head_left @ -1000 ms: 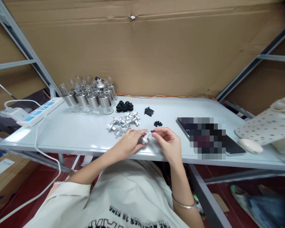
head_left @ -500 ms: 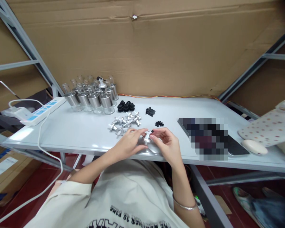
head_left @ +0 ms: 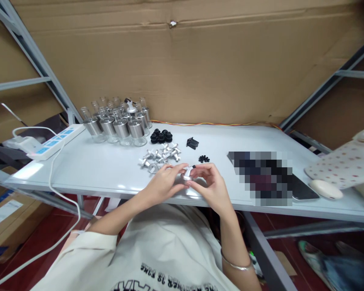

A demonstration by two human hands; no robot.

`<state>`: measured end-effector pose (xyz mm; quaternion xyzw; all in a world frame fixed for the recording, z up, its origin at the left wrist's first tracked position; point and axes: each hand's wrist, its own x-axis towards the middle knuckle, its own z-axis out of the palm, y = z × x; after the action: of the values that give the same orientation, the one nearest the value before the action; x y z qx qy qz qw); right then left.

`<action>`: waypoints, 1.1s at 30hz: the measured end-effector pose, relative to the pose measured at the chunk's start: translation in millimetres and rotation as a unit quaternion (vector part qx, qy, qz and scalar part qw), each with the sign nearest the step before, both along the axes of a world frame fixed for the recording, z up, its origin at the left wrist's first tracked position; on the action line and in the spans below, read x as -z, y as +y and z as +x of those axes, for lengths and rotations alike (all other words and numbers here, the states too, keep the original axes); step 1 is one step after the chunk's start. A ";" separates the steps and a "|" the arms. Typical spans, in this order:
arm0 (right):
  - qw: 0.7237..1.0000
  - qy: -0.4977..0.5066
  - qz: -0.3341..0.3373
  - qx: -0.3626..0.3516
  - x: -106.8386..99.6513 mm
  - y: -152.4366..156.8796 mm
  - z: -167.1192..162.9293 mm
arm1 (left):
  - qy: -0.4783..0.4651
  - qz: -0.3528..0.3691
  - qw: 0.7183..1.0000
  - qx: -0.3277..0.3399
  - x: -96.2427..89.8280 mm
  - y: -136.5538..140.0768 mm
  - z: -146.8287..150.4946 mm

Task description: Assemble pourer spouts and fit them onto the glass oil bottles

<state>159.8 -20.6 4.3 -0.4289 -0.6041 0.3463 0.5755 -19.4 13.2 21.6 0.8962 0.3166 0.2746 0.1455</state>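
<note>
Above the table's front edge, a silver bottle pour spout (head_left: 187,174) with a small black part at its tip is held between both hands. My left hand (head_left: 164,182) grips it from the left, fingers over the upper side and thumb below. From the right, my right hand (head_left: 214,188) pinches it with thumb and fingertips, which hide part of it. Just beyond my left hand lies a loose heap of silver spout pieces (head_left: 166,152). Farther back are black ribbed stoppers (head_left: 161,136), thin black flap pieces (head_left: 192,142) and tiny black caps (head_left: 204,159).
Several glass bottles with metal sleeves (head_left: 121,128) stand at the back left, one topped with a spout (head_left: 130,106). A power strip (head_left: 56,141) lies at the left. To the right are a dark phone (head_left: 303,188), a white oval object (head_left: 326,189) and a dotted bag (head_left: 342,163).
My right thumb and fingers have shifted their hold lower on the pour spout. The spout stays between both hands, and the things on the table stay where they were.
</note>
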 end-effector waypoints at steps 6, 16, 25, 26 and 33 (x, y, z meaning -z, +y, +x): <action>1.000 -0.023 0.010 0.017 0.0 -0.3 0.8 | 0.005 0.014 1.000 0.011 1.1 1.1 -0.9; 1.000 -0.019 0.012 0.016 0.1 -1.0 2.9 | 0.013 0.035 0.999 0.023 6.4 5.0 -1.6; 0.999 -0.034 0.009 0.014 -2.2 -1.9 4.4 | 0.018 0.021 0.999 0.026 0.7 2.5 -1.3; 0.999 -0.038 0.008 0.015 -2.7 -2.2 4.6 | 0.017 0.018 0.999 0.025 0.4 2.4 -1.2; 0.999 -0.046 0.001 0.012 -1.3 -2.1 5.5 | 0.015 0.021 0.999 0.024 1.0 2.3 -1.2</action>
<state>165.3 -22.7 5.6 -0.4512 -0.6248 0.3188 0.5517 -20.6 15.6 20.6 0.9102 0.2917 0.2643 0.1286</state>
